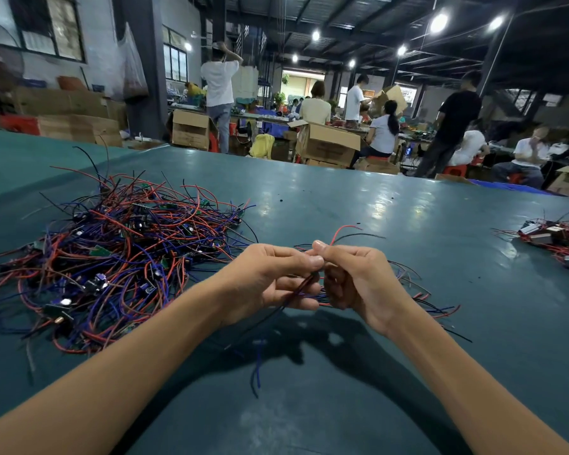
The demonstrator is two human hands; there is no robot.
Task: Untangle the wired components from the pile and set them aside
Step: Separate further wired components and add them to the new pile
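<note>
Left side: left hand (270, 280) raised above the surface (358, 198), fingers curled. Thumb and forefinger pinch the held wires (304, 285) near their upper end; the lower fingers wrap loosely round the strands.
Right side: right hand (358, 280) directly beside the left, thumb tips touching or nearly so. Fingers curled round the same strands from the other side.
Held item: a few red, black and blue strands. A red end and a black end stick out above the thumbs; a blue end hangs below, toward the person. Any board or part at the grip is hidden by the fingers.
Source: pile (112, 257), a dense knot of red, blue and black wire with small boards, lies on the surface to the left, near the left hand but apart from it.
Set-aside area: loose wires (437, 305) fan out on the surface just beyond the right hand. A further batch (552, 236) with small boxy parts lies well apart at the right edge.
Step in hand: judged as separating one piece, clear of the pile, strand by strand.
Next move: likely calls for drawing the hands apart along the strands until they run free, then laying the piece with the loose wires on the right.
Caution: a sharp pull may tighten a crossing; dangling ends may snag the pile.
</note>
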